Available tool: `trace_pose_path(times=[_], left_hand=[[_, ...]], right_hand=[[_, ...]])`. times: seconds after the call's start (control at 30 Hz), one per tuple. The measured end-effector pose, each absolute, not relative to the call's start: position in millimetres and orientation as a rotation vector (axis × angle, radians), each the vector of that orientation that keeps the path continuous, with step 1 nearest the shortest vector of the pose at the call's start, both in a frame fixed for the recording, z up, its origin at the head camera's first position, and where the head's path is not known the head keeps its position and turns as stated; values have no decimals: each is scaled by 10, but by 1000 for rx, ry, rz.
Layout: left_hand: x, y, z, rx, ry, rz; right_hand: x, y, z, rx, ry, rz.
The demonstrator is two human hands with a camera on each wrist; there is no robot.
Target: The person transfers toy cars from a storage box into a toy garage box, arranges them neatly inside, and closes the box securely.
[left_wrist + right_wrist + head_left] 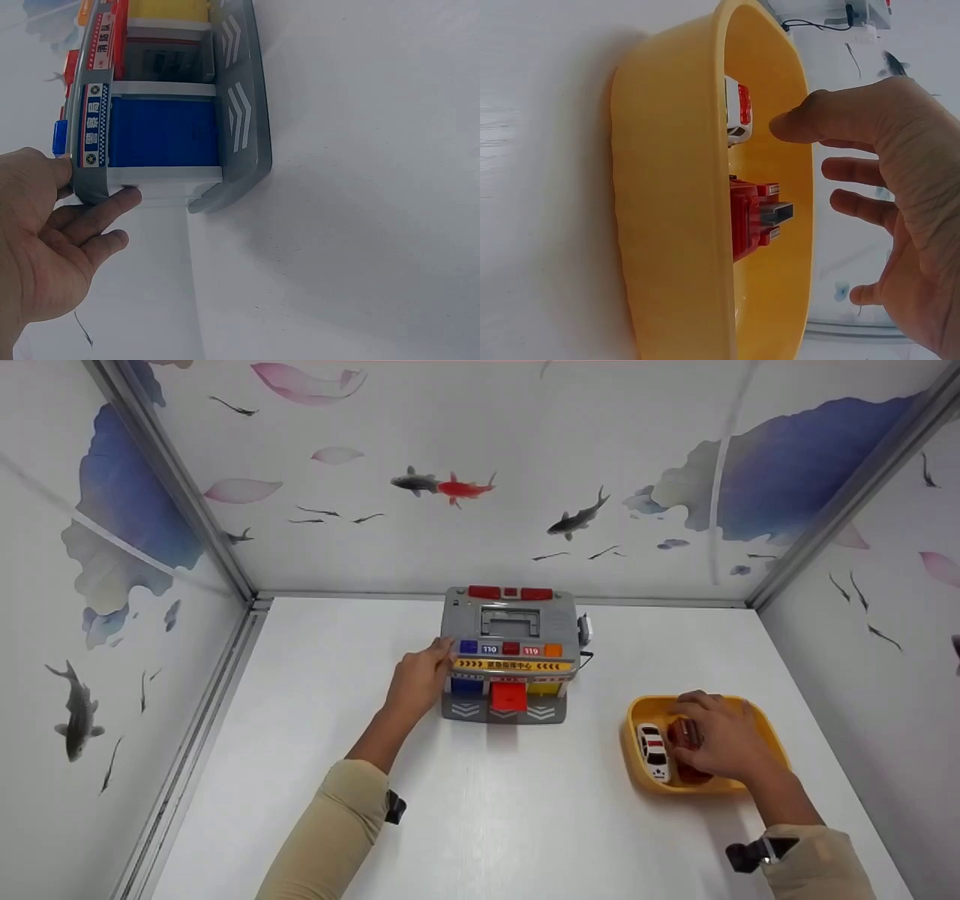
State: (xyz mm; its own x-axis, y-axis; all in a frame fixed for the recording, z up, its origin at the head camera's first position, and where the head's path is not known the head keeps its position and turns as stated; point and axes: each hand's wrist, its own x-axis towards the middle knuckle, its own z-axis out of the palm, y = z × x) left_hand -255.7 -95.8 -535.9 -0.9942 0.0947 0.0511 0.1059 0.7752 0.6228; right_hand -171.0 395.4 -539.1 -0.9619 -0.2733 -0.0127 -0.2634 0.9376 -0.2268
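A grey toy garage (517, 626) with emergency markings stands at the back of the white table. Its red middle door (509, 697) is swung up, while its blue door (165, 131) is down. My left hand (420, 675) grips the left edge of its roof, the thumb by the blue button and the fingers underneath. Over a yellow bin (667, 187) at the right, my right hand (720, 735) hovers with spread fingers. In the bin are a white toy car (653, 751) and a red toy truck (751, 217); the hand partly hides the truck in the head view.
White panels printed with fish and petals (480, 510) enclose the table (480, 825) at the back and sides. A small white part (586, 628) and a dark cord (588, 658) project from the garage's right side.
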Motion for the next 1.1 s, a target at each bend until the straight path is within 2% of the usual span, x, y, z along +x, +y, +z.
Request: trace_pose_path(times=[0.5,1.1], left_hand=[[-2553,-948,-5367,-159,-2920,-1061],[-2546,-962,-5363,-187,-2904,-1056]], right_hand=[[-1615,4091,-5534,-252,2890,-334],[-1661,4122,-5628,-271,2914,-358]])
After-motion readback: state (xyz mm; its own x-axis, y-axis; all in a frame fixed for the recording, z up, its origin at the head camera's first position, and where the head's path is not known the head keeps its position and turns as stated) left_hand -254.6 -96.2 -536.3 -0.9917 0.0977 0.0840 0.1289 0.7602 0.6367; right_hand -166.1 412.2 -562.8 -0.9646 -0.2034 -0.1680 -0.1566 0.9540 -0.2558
